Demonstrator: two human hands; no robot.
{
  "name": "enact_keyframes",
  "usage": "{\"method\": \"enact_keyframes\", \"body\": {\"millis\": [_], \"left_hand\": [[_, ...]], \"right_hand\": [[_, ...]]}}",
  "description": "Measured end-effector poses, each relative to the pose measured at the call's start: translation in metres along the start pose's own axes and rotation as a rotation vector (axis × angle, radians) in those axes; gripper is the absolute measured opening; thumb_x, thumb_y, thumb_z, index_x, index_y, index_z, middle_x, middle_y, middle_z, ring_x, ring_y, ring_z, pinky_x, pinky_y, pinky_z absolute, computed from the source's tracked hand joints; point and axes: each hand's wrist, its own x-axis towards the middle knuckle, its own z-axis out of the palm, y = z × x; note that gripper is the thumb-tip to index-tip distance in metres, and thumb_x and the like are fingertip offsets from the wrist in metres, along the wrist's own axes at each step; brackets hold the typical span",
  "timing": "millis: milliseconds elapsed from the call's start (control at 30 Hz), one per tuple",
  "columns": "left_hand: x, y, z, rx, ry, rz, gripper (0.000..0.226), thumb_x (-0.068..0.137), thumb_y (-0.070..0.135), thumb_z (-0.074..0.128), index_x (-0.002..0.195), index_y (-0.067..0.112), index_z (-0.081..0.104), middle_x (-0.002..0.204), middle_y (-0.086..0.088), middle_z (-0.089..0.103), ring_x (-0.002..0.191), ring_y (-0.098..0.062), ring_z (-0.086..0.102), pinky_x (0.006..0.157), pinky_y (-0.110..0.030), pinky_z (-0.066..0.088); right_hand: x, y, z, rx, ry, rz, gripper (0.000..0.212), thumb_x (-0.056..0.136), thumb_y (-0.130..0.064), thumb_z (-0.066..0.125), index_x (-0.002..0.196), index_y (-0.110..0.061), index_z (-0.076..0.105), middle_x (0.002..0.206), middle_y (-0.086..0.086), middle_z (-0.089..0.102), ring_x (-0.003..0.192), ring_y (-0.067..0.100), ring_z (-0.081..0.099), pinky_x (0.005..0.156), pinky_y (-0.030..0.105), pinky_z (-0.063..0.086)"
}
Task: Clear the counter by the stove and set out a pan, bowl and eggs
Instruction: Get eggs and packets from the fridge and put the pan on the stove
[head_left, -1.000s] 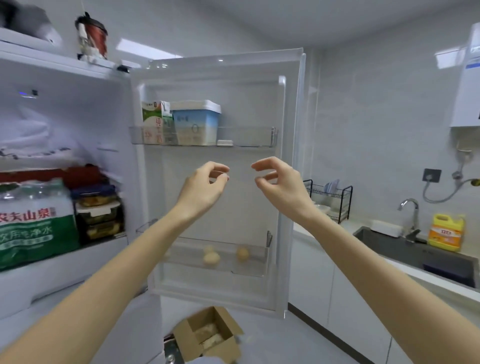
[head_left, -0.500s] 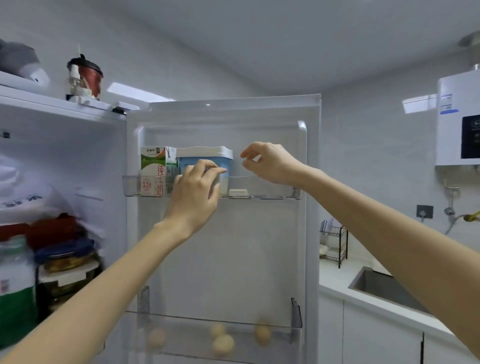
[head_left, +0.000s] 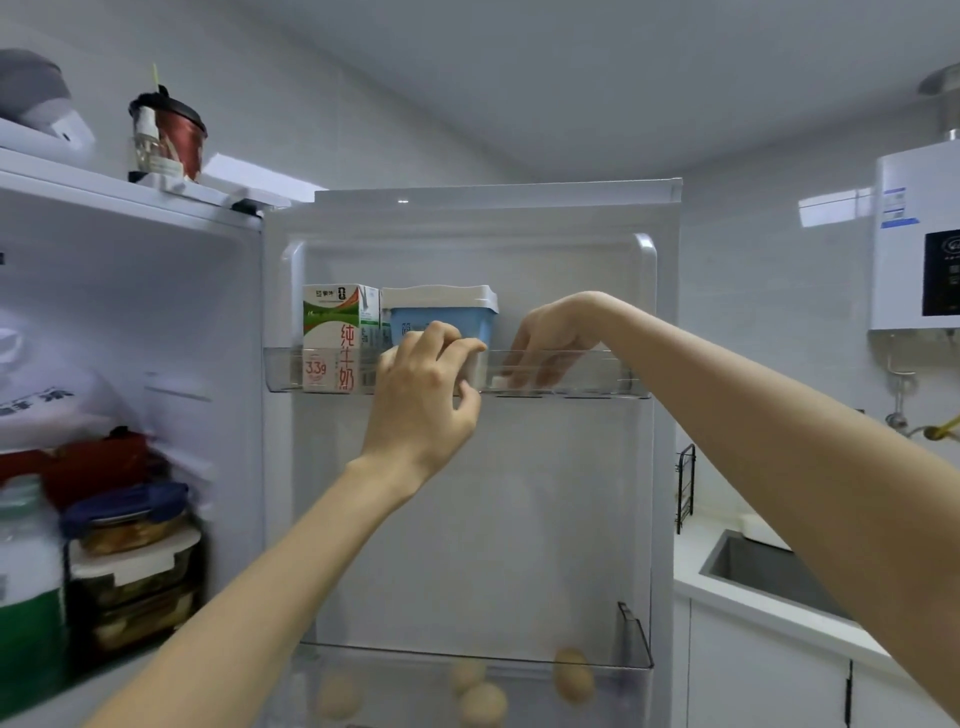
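both forearms reach up from 6 o'clock toward the open fridge door (head_left: 493, 519). nearest, at 6 o'clock, the lower door shelf (head_left: 631, 644) holds the eggs (head_left: 483, 704): four lie loose behind its clear front wall, blurred, well below both hands.

higher, at the centre, the left hand (head_left: 423, 400) is raised against the front of the upper door shelf (head_left: 618, 371). its fingers are curled over the shelf's front rim with the thumb tucked beneath them. i cannot tell whether it grips the rim, the tub behind it, or nothing. just to its 3 o'clock the right hand (head_left: 553, 338) bends down at the wrist. its fingers dip behind the clear wall, right beside a small white block (head_left: 500, 383) on the shelf floor. the wall blurs them, so i cannot tell whether they pinch it.

on that same shelf, behind the left hand, stands a blue tub (head_left: 441, 306) with a white lid, and touching its 9 o'clock side a green and white milk carton (head_left: 332, 332), upright.

at 8 o'clock, inside the fridge, are stacked lidded glass containers (head_left: 130, 530) and a green-labelled bottle (head_left: 26, 597). at 4 o'clock a steel sink (head_left: 769, 571) is set in a white counter, with a black dish rack (head_left: 685, 488) beyond it. at 2 o'clock a white water heater (head_left: 919, 234) hangs on the wall. at 10 o'clock a red lidded cup (head_left: 174, 132) stands on top of the fridge.
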Motion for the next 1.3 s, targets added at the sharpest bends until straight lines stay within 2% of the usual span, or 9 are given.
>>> {"method": "enact_keyframes", "body": {"millis": [100, 200, 333, 500, 633, 800, 1000, 1200, 1300], "left_hand": [[0.000, 0.002, 0.001, -0.034, -0.002, -0.026, 0.036, 0.075, 0.015, 0.057, 0.109, 0.018, 0.066, 0.100, -0.001, 0.054, 0.094, -0.022, 0.052, 0.084, -0.034, 0.037], [-0.002, 0.003, 0.001, -0.043, 0.002, -0.038, 0.035, 0.078, 0.012, 0.059, 0.112, 0.017, 0.065, 0.102, -0.002, 0.054, 0.097, -0.022, 0.051, 0.087, -0.035, 0.037], [0.002, 0.008, -0.001, -0.063, -0.021, -0.075, 0.033, 0.082, 0.013, 0.059, 0.114, 0.018, 0.065, 0.105, -0.002, 0.054, 0.101, -0.023, 0.050, 0.088, -0.035, 0.036], [0.012, 0.025, -0.005, -0.117, -0.072, -0.011, 0.042, 0.092, 0.020, 0.053, 0.133, 0.023, 0.052, 0.115, 0.000, 0.053, 0.108, -0.021, 0.049, 0.093, -0.037, 0.036], [0.020, 0.059, 0.003, -0.268, -0.042, 0.003, 0.048, 0.095, 0.024, 0.052, 0.142, 0.025, 0.041, 0.123, 0.002, 0.052, 0.113, -0.018, 0.049, 0.094, -0.035, 0.037], [0.021, 0.115, 0.023, -0.442, -0.013, 0.104, 0.049, 0.093, 0.022, 0.057, 0.140, 0.028, 0.042, 0.116, 0.000, 0.055, 0.103, -0.020, 0.053, 0.087, -0.042, 0.048], [-0.003, 0.188, 0.047, -0.564, -0.022, 0.293, 0.023, 0.085, 0.021, 0.069, 0.107, 0.021, 0.068, 0.112, -0.004, 0.058, 0.105, -0.022, 0.050, 0.088, -0.033, 0.045], [-0.040, 0.270, 0.068, -0.741, -0.291, 0.407, 0.025, 0.082, 0.034, 0.065, 0.104, 0.022, 0.068, 0.113, -0.002, 0.060, 0.108, -0.021, 0.051, 0.087, -0.039, 0.049], [-0.062, 0.314, 0.076, -0.826, -0.388, 0.433, 0.024, 0.082, 0.036, 0.065, 0.103, 0.024, 0.068, 0.113, 0.003, 0.060, 0.109, -0.017, 0.047, 0.087, -0.031, 0.043]], "right_hand": [[0.001, 0.004, 0.003, -0.011, 0.039, -0.036, 0.041, 0.085, -0.018, 0.072, 0.122, -0.002, 0.063, 0.114, 0.016, 0.066, 0.086, 0.021, 0.062, 0.083, 0.027, 0.054], [-0.003, 0.006, 0.002, -0.014, 0.113, -0.062, 0.037, 0.085, -0.013, 0.072, 0.120, -0.002, 0.065, 0.102, 0.011, 0.065, 0.082, 0.019, 0.062, 0.076, 0.026, 0.055], [-0.020, 0.014, -0.008, -0.030, 0.340, -0.123, 0.025, 0.086, -0.017, 0.070, 0.108, -0.006, 0.072, 0.090, 0.006, 0.064, 0.070, 0.013, 0.058, 0.066, 0.023, 0.055], [-0.069, 0.029, -0.022, 0.281, 0.680, -0.242, 0.022, 0.081, -0.013, 0.073, 0.102, -0.009, 0.074, 0.091, 0.009, 0.069, 0.080, 0.013, 0.060, 0.078, 0.030, 0.058], [-0.124, 0.053, -0.021, 0.481, 0.605, -0.266, 0.027, 0.082, -0.025, 0.075, 0.106, -0.013, 0.074, 0.093, 0.003, 0.069, 0.078, 0.010, 0.062, 0.082, 0.027, 0.058], [-0.186, 0.102, -0.007, 0.509, 0.469, -0.146, 0.042, 0.067, -0.032, 0.077, 0.106, -0.015, 0.072, 0.100, 0.007, 0.072, 0.088, 0.015, 0.065, 0.083, 0.028, 0.058], [-0.242, 0.165, 0.018, 0.547, 0.354, 0.046, 0.039, 0.073, -0.026, 0.075, 0.110, -0.016, 0.066, 0.110, 0.011, 0.071, 0.098, 0.020, 0.066, 0.080, 0.025, 0.056], [-0.314, 0.234, 0.047, 0.585, 0.305, 0.289, 0.034, 0.082, -0.025, 0.072, 0.113, -0.013, 0.067, 0.102, 0.005, 0.070, 0.091, 0.016, 0.065, 0.088, 0.031, 0.056], [-0.356, 0.259, 0.065, 0.662, 0.282, 0.400, 0.026, 0.083, -0.027, 0.071, 0.106, -0.015, 0.069, 0.094, 0.003, 0.068, 0.084, 0.015, 0.062, 0.082, 0.032, 0.057]]}}
